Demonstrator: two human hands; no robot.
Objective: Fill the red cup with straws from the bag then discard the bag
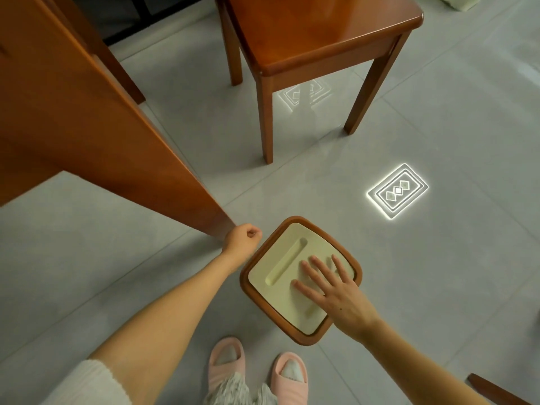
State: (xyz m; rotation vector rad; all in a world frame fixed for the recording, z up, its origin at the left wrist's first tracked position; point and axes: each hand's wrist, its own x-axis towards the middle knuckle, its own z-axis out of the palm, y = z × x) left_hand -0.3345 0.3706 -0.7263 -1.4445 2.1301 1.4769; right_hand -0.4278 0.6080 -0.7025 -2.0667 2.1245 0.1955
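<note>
1. Head view: no bag, no straws and no red cup anywhere in frame. Cannot tell whether a crumpled bag sits inside the closed left hand (pixel 242 239), curled into a loose fist just beside the table (pixel 73 112) corner, with nothing showing between the fingers.
2. Handling, as a judgement: an empty straw bag, probably thin, soft and nearly weightless; easy to ball up, likely to spring open or drift. Best pinched or kept balled in the fist until over the opening.
3. Nearest related thing: a floor bin (pixel 304 337) with a brown rim and a cream lid (pixel 280 273), just in front of the feet. Lid apparently stiff and smooth, probably a swing type needing a push on one side.
4. Right hand (pixel 336 293) flat on the lid's right half, fingers spread and open, gripping nothing.
5. Counts: one bin, one lid, one table, one wooden chair (pixel 315 33), two pink slippers (pixel 226 363), two bright patterned light patches (pixel 397 190) on the grey tiled floor, two bare hands.
6. Likely step: discarding.
</note>
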